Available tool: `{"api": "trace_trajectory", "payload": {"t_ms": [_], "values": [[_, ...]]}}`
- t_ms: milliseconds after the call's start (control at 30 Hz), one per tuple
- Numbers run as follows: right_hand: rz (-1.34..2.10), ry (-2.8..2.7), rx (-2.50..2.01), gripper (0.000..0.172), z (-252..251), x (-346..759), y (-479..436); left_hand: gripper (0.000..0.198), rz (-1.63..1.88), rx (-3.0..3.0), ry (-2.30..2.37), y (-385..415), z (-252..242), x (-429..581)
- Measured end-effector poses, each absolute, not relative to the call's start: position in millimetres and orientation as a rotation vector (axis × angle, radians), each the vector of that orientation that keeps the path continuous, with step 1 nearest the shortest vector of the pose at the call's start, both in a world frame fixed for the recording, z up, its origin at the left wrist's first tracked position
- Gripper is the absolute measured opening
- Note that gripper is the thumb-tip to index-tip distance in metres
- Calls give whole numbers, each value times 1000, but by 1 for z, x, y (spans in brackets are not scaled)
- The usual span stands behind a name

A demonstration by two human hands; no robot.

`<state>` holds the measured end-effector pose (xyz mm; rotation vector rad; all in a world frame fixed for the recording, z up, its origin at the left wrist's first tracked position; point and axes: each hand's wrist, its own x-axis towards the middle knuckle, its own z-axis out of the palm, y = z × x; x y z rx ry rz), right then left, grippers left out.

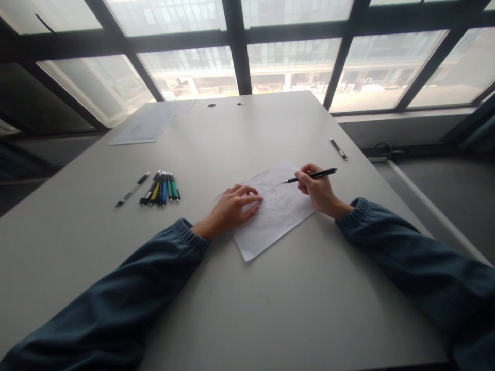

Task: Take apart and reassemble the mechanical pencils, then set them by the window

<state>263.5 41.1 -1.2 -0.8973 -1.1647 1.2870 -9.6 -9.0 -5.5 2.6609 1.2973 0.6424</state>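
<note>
A white sheet of paper point(266, 232) lies at a slant on the table, with faint drawn marks near its middle. My left hand point(234, 206) rests on the sheet's left part, its fingers apart and holding nothing. In my right hand point(319, 190), over the right side of the paper, is a black pen point(319, 174). Its tip points left, just above or on the sheet; I cannot tell whether it touches. The palm side of each hand is hidden.
On the white table point(247, 309), several pens point(161, 188) with black, yellow, blue and green barrels lie bunched at left, beside a single pen point(132, 189). Another pen point(339, 149) lies near the right edge. Papers point(143, 126) lie far left, before windows point(189, 69).
</note>
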Motion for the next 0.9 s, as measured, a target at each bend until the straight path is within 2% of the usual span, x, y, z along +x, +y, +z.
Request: {"api": "trace_trajectory", "payload": {"t_ms": [233, 900], "values": [[1001, -1672, -954, 22, -10, 262, 43, 33, 579, 2663, 1249, -11, -3, -8], [883, -1770, -1105, 16, -19, 263, 51, 32, 557, 2661, 1234, -9, -3, -7]]}}
